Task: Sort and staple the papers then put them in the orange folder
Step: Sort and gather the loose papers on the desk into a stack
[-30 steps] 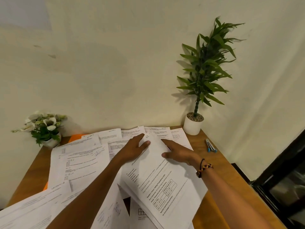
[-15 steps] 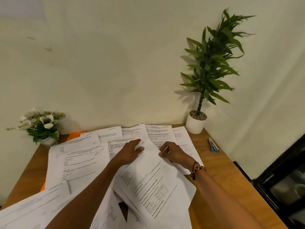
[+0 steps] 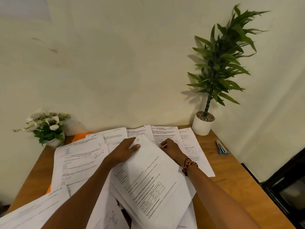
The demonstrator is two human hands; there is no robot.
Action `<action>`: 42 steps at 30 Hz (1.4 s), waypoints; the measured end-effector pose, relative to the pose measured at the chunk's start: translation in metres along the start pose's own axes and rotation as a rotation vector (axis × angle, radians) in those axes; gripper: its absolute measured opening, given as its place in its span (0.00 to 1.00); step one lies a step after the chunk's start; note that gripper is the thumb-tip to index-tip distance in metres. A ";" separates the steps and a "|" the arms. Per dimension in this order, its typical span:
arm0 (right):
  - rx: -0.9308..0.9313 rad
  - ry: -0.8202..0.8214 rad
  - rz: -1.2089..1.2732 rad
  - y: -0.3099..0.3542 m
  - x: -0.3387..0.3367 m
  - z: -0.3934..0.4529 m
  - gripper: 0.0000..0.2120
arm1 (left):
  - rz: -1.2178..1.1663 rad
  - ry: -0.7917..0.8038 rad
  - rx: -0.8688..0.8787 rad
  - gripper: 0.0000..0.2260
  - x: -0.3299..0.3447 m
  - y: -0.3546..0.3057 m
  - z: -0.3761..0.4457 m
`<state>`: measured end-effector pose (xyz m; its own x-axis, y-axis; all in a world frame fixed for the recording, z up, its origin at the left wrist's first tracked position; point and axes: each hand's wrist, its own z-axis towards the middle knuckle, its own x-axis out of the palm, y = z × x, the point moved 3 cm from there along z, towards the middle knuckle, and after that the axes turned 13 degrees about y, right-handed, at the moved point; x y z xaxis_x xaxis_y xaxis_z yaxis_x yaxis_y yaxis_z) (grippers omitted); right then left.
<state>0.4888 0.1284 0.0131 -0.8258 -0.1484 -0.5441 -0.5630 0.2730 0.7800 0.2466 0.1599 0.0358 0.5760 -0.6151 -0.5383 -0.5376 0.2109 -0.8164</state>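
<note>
Many printed white sheets (image 3: pixel 79 162) lie spread over a wooden table (image 3: pixel 231 176). In the middle, a tilted stack of papers (image 3: pixel 153 180) lies on top of them. My left hand (image 3: pixel 123 152) pinches the stack's far left corner, thumb on top beside a handwritten mark. My right hand (image 3: pixel 170 147), with a beaded bracelet on its wrist, curls its fingers round the stack's far right edge. The orange folder (image 3: pixel 79 136) is mostly buried under the sheets; only a corner at the back left and a sliver at the left show. A blue and silver stapler (image 3: pixel 222 148) lies at the right.
A tall green plant in a white pot (image 3: pixel 202 124) stands in the back right corner. A small pot of white flowers (image 3: pixel 47 128) sits at the back left against the wall. A dark cabinet (image 3: pixel 287 187) stands to the right of the table.
My right hand went from lying flat on the stack to curling round its far edge. Both hands have shifted the stack slightly left across the spread sheets.
</note>
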 end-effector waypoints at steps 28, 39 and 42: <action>0.102 -0.066 -0.202 0.024 0.043 0.042 0.11 | 0.184 0.039 0.032 0.23 0.021 0.029 -0.010; -0.340 -0.750 -0.423 0.076 -0.023 -0.006 0.13 | 0.106 -0.015 0.167 0.10 0.004 0.009 -0.013; -0.479 -0.744 -0.687 0.105 -0.041 -0.023 0.22 | 0.051 -0.117 0.214 0.10 -0.006 -0.007 -0.015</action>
<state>0.4628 0.1415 0.1247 -0.1998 0.5221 -0.8292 -0.9787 -0.0658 0.1944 0.2376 0.1510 0.0475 0.6257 -0.5102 -0.5901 -0.4319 0.4034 -0.8067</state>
